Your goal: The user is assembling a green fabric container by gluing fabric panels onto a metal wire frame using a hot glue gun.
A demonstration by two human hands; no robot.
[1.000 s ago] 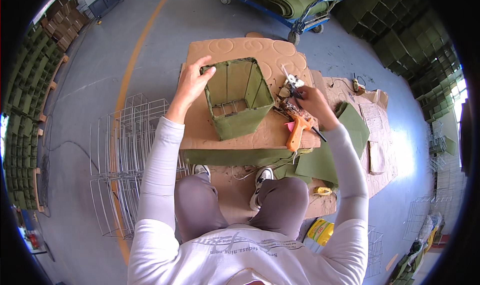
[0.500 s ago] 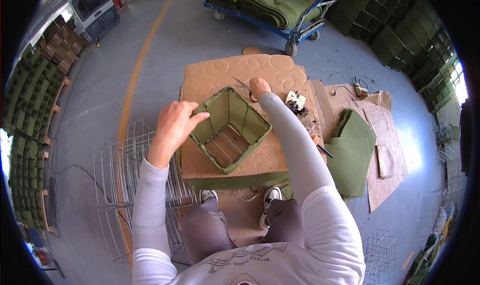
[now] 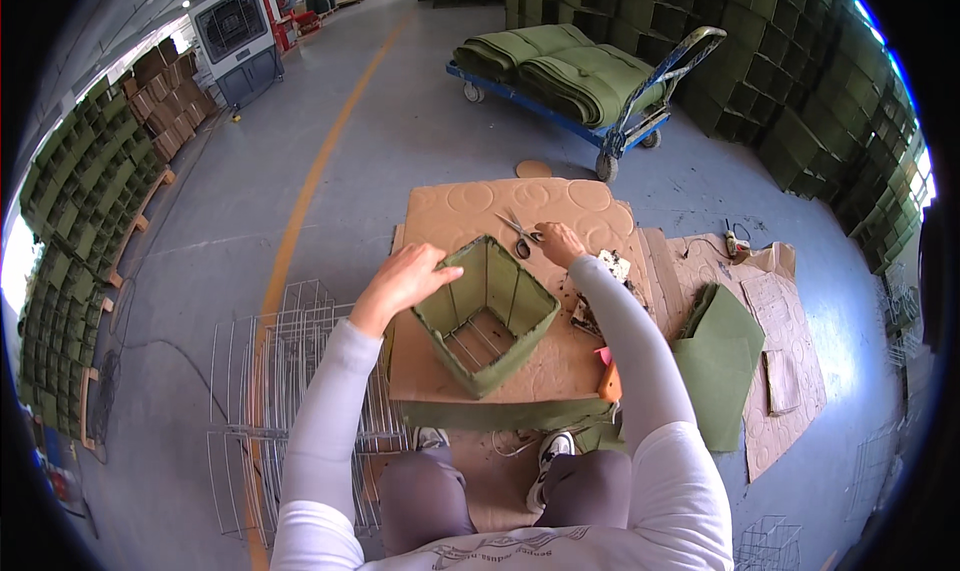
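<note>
A square green felt box [image 3: 512, 296] stands on a cardboard-topped work surface [image 3: 440, 206], with thin wires crossing its bottom. My left hand [image 3: 405, 283] grips the box's left rim, the thumb lying over the edge. Just beyond the box's far corner lie scissors [image 3: 523, 238] with their blades apart. My right hand [image 3: 562, 243] is at the scissors' handle, its bent fingers on one loop. Beside my right forearm are a white block [image 3: 612, 265] smeared with black and an orange-handled tool [image 3: 609, 381].
Wire frames [image 3: 300, 381] are heaped on the floor at left. Green felt sheets [image 3: 722, 371] and flat cardboard [image 3: 775, 311] lie at right. Beyond the work surface stands a blue cart [image 3: 560, 106] loaded with folded green felt [image 3: 590, 76]. Stacked green boxes [image 3: 800, 91] line the far right.
The whole view has tipped upward, showing more of the far floor. My right hand has shifted right along the scissors, uncovering their handle loops. My left hand stays at the box rim.
</note>
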